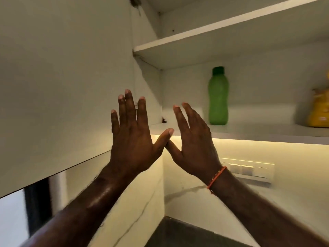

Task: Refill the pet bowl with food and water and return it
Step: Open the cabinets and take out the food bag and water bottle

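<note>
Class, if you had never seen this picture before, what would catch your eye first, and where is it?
Two bare, open hands raised in the middle: the left hand and the right hand, thumbs nearly touching, holding nothing. Behind them, a green bottle stands upright on the lower cupboard shelf. A yellow packet sits at the right edge of that shelf.

Your green bottle (218, 97), dark green cap on, stands upright on the lower cabinet shelf. Your yellow bag (319, 111) sits well right of it, same shelf, cut off by frame edge.
</note>
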